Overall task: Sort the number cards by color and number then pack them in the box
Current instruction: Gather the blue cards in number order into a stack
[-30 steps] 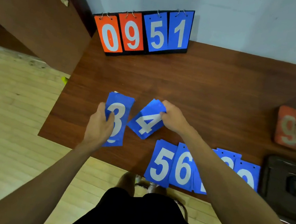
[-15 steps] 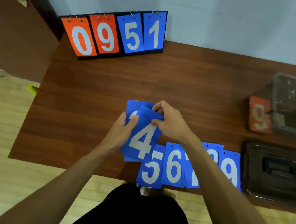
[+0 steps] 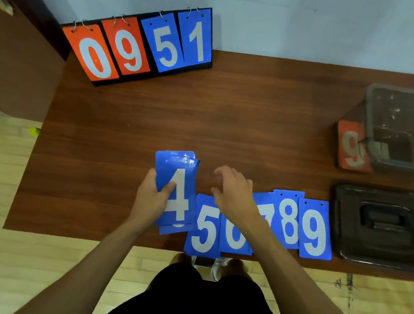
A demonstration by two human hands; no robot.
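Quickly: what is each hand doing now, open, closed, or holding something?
Left hand: grips the blue card stack with 4 on top.
Right hand: open, fingers loosely curled, holds nothing.

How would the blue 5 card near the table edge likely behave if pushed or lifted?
The blue 5 card lies thin and flat, so probably light and somewhat bendy. Its surface seems glossy like the held 4 card, so it may slide easily across the table.
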